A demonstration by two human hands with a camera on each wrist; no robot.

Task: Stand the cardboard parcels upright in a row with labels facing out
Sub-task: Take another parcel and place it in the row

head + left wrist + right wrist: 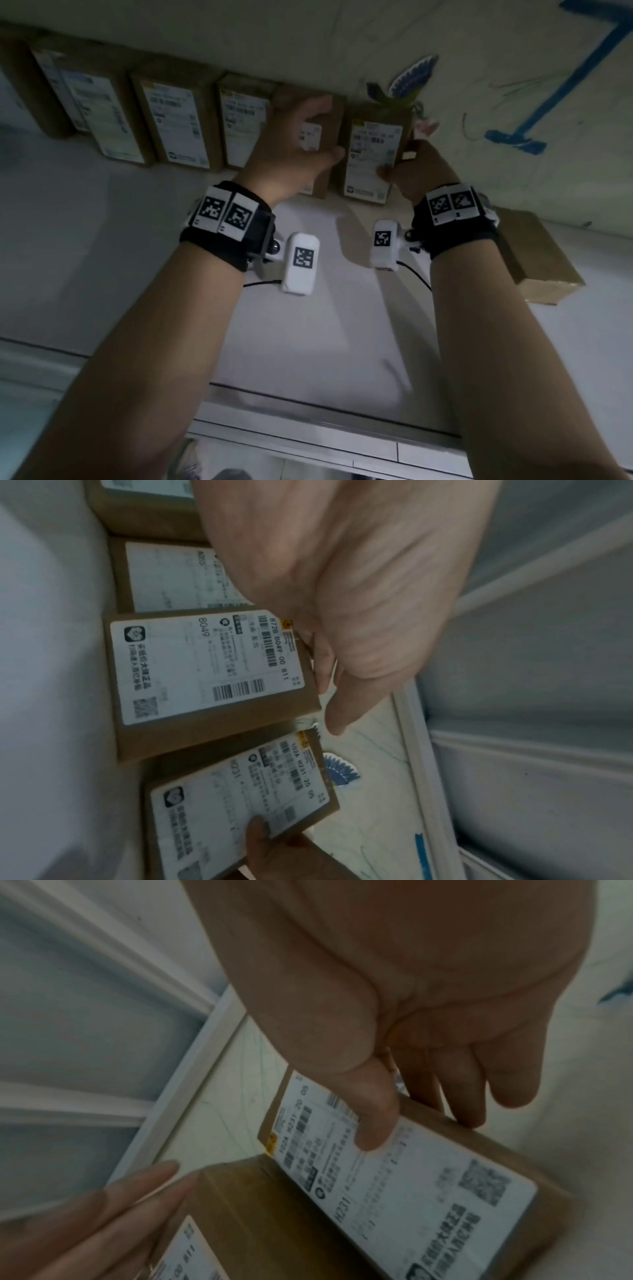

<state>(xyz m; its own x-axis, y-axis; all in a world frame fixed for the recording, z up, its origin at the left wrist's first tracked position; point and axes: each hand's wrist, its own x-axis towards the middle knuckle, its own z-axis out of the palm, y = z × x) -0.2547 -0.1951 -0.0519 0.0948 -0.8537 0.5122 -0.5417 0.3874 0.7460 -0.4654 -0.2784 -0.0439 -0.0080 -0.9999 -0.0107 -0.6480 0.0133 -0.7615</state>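
Three cameras: one on the head, one on each wrist.

The head camera is looking forward and down over both forearms at the tabletop point(102, 240) and the row of cardboard parcels point(178, 123) against the wall point(308, 41). The left wrist camera is sitting very near the left hand point(342, 588), looking along it, rolled sideways. The right wrist camera is looking along the right hand point(428, 1001) from equally near. All three are sharing the H231 parcel point(373, 157) point(240, 804) point(411, 1177).
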